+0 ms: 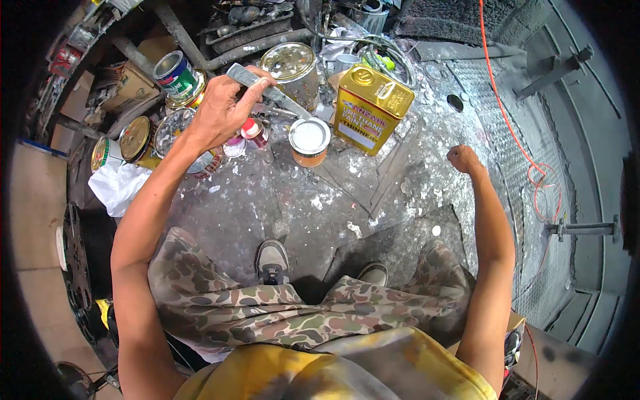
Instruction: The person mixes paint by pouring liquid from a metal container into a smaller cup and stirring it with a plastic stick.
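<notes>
My left hand (223, 110) is closed around the grey handle of a flat metal spatula (287, 102). Its blade slants down to the right, and the tip is at the far rim of a small round can (308, 159). White paint (310, 136) shows inside this can, which has an orange-brown side. Just right of it stands a gold rectangular metal can (379, 93) with a round cap on top. My right hand (465, 159) is curled into a fist, away to the right of the gold can, and nothing shows in it.
A large paint-smeared tin (290, 67) stands behind the small can. Near my left forearm are a red-capped bottle (254, 132), a green-labelled can (177, 75), more tins and a white plastic bag (120, 185). An orange hose (508, 113) runs down the right side over paint-spattered flooring.
</notes>
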`<state>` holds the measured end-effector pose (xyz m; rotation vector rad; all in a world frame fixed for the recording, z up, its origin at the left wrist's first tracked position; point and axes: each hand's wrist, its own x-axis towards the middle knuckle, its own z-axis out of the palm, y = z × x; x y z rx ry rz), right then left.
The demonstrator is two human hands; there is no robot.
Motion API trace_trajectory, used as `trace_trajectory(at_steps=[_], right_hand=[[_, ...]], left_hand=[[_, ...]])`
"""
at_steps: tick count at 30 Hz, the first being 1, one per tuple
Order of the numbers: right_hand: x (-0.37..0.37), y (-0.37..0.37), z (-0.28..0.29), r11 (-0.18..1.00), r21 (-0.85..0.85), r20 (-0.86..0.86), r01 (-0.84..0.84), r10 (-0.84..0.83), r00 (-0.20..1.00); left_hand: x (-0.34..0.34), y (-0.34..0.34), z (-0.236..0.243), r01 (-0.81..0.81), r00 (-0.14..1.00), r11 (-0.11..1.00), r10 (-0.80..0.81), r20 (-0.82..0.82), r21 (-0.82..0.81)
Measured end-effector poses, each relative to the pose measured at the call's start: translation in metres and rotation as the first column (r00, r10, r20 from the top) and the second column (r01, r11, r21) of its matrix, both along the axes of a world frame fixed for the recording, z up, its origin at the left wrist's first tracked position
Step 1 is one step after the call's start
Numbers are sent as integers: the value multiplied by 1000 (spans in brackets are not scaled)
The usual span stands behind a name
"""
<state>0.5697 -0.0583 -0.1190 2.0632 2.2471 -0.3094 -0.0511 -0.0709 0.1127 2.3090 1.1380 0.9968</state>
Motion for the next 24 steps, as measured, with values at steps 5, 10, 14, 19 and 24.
trace_trajectory(at_steps=[5,10,14,19,24], right_hand=[[0,-3,6,1000,2,4,30,-30,1000],[-9,0,10,1000,17,-38,19,-19,999],[19,4,23,963,251,-84,-94,118,989],[-46,28,106,899,353,-371,258,-118,921],[-183,24,188,891,449,-528,65,207,824]], left_hand=[[1,3,0,16,999,1000,-15,-48,10],[6,17,-26,85,990,996,-81,-113,34],[24,37,-66,92,986,988,-108,-131,-126],[32,61,-111,35,952,968,-108,-286,-249],[56,59,-123,66,955,944,-154,-253,-324]])
